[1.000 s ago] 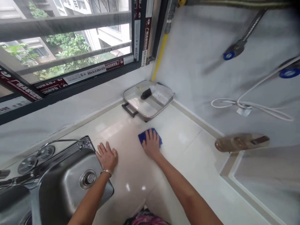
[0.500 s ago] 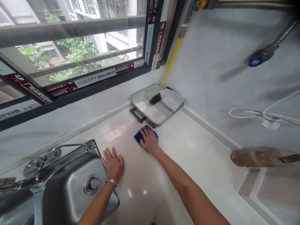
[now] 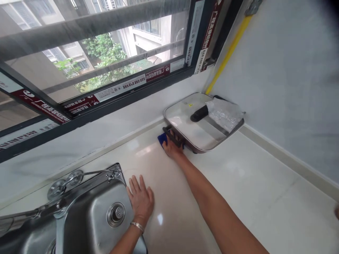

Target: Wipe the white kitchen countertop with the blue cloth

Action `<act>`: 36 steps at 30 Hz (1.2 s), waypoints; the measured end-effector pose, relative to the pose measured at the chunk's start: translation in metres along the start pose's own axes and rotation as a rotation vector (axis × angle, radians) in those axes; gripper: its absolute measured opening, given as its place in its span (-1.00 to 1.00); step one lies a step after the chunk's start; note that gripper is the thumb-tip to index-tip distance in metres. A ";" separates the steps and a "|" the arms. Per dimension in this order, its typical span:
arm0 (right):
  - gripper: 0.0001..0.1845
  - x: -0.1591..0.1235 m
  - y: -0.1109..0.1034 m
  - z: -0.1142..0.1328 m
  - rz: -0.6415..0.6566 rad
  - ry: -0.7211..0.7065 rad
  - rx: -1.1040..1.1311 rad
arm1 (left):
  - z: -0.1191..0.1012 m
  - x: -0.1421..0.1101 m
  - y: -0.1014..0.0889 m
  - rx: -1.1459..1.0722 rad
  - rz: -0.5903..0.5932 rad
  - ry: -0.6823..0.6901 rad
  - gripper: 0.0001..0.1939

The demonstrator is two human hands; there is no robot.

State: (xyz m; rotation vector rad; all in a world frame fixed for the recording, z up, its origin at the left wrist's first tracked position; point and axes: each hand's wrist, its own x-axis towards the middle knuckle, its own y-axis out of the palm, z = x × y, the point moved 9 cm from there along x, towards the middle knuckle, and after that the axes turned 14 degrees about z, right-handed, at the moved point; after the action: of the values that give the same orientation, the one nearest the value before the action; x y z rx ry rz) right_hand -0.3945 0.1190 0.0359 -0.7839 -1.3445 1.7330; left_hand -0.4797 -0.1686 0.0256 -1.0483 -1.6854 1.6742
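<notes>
My right hand (image 3: 173, 147) presses a blue cloth (image 3: 161, 139) flat on the white countertop (image 3: 238, 183), right under the black side handle of a square electric pan (image 3: 201, 128) with a glass lid. Part of the cloth and the fingertips are hidden by that handle. My left hand (image 3: 141, 199) lies flat with fingers spread on the counter, at the right rim of the steel sink (image 3: 87, 218). A bracelet sits on the left wrist.
A clear plastic bag (image 3: 225, 113) lies on the pan lid beside its black knob. A faucet (image 3: 71, 176) stands behind the sink. A window with dark frame runs along the back; a yellow pipe (image 3: 227, 56) climbs the corner. Grey wall at right.
My right hand has slid the blue cloth away from me, up to the pan's handle. The camera has swung left and closer; my left hand stays at the sink rim.
</notes>
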 end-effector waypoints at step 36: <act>-0.35 -0.393 -0.048 -0.195 -0.066 0.592 -0.072 | -0.019 -0.008 -0.046 -0.189 -0.192 0.127 -0.36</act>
State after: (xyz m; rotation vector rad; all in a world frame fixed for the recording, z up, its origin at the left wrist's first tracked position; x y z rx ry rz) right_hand -0.0250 -0.1220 0.0352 -1.1662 -1.0102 1.2608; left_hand -0.4670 -0.1611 0.0741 -1.0197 -1.8240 1.3209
